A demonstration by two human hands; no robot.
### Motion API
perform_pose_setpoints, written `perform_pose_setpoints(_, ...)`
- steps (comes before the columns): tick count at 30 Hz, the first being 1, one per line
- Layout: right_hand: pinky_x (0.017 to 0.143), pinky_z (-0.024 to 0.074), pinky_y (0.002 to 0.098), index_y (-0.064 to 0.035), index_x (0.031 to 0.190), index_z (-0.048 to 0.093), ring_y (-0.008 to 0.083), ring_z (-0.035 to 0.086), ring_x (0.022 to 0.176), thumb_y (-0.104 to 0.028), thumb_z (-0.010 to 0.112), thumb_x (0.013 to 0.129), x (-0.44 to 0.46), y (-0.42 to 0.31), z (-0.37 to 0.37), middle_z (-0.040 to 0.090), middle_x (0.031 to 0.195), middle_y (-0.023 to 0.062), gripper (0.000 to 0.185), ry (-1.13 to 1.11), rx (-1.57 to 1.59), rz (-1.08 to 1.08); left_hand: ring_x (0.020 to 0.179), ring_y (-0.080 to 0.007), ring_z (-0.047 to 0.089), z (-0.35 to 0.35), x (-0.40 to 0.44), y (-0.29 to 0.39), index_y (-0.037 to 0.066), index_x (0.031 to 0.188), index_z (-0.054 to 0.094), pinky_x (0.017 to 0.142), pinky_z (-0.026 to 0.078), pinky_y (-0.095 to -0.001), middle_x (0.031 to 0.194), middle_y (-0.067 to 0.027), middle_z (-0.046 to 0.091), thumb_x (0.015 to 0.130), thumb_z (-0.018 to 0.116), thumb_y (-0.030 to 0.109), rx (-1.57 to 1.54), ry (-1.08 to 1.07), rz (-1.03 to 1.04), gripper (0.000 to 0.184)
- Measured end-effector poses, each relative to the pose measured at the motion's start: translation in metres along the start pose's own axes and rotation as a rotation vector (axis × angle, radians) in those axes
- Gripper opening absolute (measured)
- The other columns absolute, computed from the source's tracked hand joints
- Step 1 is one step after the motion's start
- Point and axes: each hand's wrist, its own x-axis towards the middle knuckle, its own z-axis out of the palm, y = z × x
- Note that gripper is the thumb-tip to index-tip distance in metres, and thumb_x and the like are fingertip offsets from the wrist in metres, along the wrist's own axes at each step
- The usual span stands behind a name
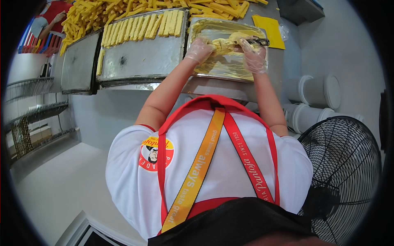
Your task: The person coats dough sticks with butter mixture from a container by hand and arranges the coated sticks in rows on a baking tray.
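A shallow metal tray (197, 37) smeared with pale yellow cream lies in front of me. My left hand (200, 50), in a clear plastic glove, is at its left side, fingers closed on a cream-coated yellow lump (223, 46). The lump stretches across toward my right hand (253, 56), also gloved. My right fingers are curled around a dark-handled tool (259, 41) smeared with cream; its working end is hidden. Left of this tray, a flat baking tray (143, 61) bears a row of cream-coated yellow sticks (141, 27), with one more stick along its left edge.
Loose yellow sticks (92, 18) are piled at the back. Another metal tray (80, 63) sits far left. A yellow sheet (269, 30) lies at back right. White buckets (314, 90) and a black fan (344, 164) stand right. Another person's arm (50, 25) shows top left.
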Motion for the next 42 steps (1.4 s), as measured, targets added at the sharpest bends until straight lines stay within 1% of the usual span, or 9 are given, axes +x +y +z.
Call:
perform_pose_setpoints(4,0.074,0.0507,0.0323,-0.0019,0.097,0.063,0.0171,0.063,0.084,-0.015,0.068,0.081,0.011,-0.022,-0.009,0.065,0.097,0.0068,0.021,0.017,-0.303,0.355,0.082,-0.0362,0.064,-0.050,-0.026,0.037,0.005,0.078,0.069,0.073,0.050,-0.0400,0.081,-0.0202,0.065,0.067,0.065,0.019,-0.358,0.068,-0.350,0.018)
perform_pose_setpoints(8,0.070,0.0529,0.0320,-0.0005,0.109,0.059,0.0177,0.063,0.083,-0.013,0.069,0.083,0.011,-0.014,-0.013,0.065,0.097,0.0087,0.031,0.067,-0.548,0.047,0.080,-0.0328,0.065,-0.087,-0.072,-0.009,0.009,0.085,0.069,0.071,0.051,-0.0399,0.079,-0.0156,0.066,0.074,0.068,0.022,-0.082,0.545,-0.232,0.017)
perform_pose_setpoints(14,0.064,0.0583,0.0299,0.0003,0.117,0.054,0.0173,0.064,0.081,-0.005,0.066,0.085,0.003,-0.007,-0.015,0.063,0.104,0.0096,0.034,0.191,0.003,0.276,0.069,-0.0317,0.064,-0.196,-0.192,-0.143,0.011,0.082,0.069,0.063,0.051,-0.0419,0.075,-0.0120,0.066,0.076,0.068,0.020,0.658,0.955,-0.409,0.010)
perform_pose_setpoints(21,0.060,0.0558,0.0288,-0.0001,0.120,0.052,0.0180,0.065,0.081,-0.006,0.065,0.086,0.010,0.002,-0.007,0.063,0.107,0.0107,0.038,0.177,-0.046,0.245,0.077,-0.0351,0.064,-0.216,-0.236,-0.243,0.005,0.079,0.067,0.072,0.050,-0.0438,0.077,-0.0152,0.066,0.074,0.066,0.019,0.674,0.847,-0.667,0.015)
perform_pose_setpoints(26,0.071,0.0513,0.0336,-0.0009,0.106,0.062,0.0219,0.065,0.081,-0.016,0.071,0.080,0.008,-0.040,0.019,0.068,0.094,0.0106,0.031,-0.065,-0.618,0.043,0.085,-0.0379,0.063,-0.213,-0.231,-0.247,-0.001,0.084,0.064,0.080,0.050,-0.0438,0.087,-0.0224,0.065,0.072,0.065,0.015,0.646,0.662,-0.953,0.021)
perform_pose_setpoints(29,0.073,0.0500,0.0364,-0.0031,0.096,0.066,0.0270,0.064,0.077,-0.025,0.072,0.078,-0.004,-0.037,0.057,0.068,0.085,0.0112,0.029,-0.192,-0.705,-0.057,0.104,-0.0363,0.058,-0.209,-0.198,-0.183,0.001,0.108,0.058,0.091,0.047,-0.0418,0.108,-0.0205,0.061,0.073,0.068,0.021,0.730,0.797,-0.812,0.042)
perform_pose_setpoints(35,0.063,0.0510,0.0311,-0.0023,0.088,0.065,0.0167,0.064,0.067,-0.026,0.071,0.082,0.033,-0.008,0.034,0.068,0.080,0.0067,0.025,-0.302,-0.607,0.094,0.102,-0.0338,0.059,-0.169,-0.077,-0.098,0.008,0.114,0.059,0.088,0.047,-0.0444,0.111,-0.0167,0.062,0.078,0.068,0.034,0.758,0.757,-0.320,0.045)
perform_pose_setpoints(38,0.065,0.0509,0.0346,-0.0008,0.087,0.065,0.0208,0.064,0.066,-0.028,0.069,0.084,0.038,-0.031,-0.012,0.068,0.080,0.0100,0.028,0.106,-0.060,0.360,0.100,-0.0333,0.060,-0.162,-0.025,-0.079,0.010,0.109,0.062,0.087,0.047,-0.0439,0.107,-0.0151,0.064,0.079,0.066,0.031,0.360,0.643,-0.102,0.037)
perform_pose_setpoints(42,0.073,0.0505,0.0384,0.0012,0.090,0.064,0.0276,0.064,0.072,-0.031,0.069,0.083,0.033,-0.059,0.020,0.068,0.085,0.0155,0.033,-0.022,-0.848,0.134,0.100,-0.0331,0.060,-0.138,0.051,-0.049,0.007,0.107,0.063,0.087,0.047,-0.0427,0.104,-0.0152,0.065,0.078,0.065,0.021,0.252,0.500,0.208,0.033)
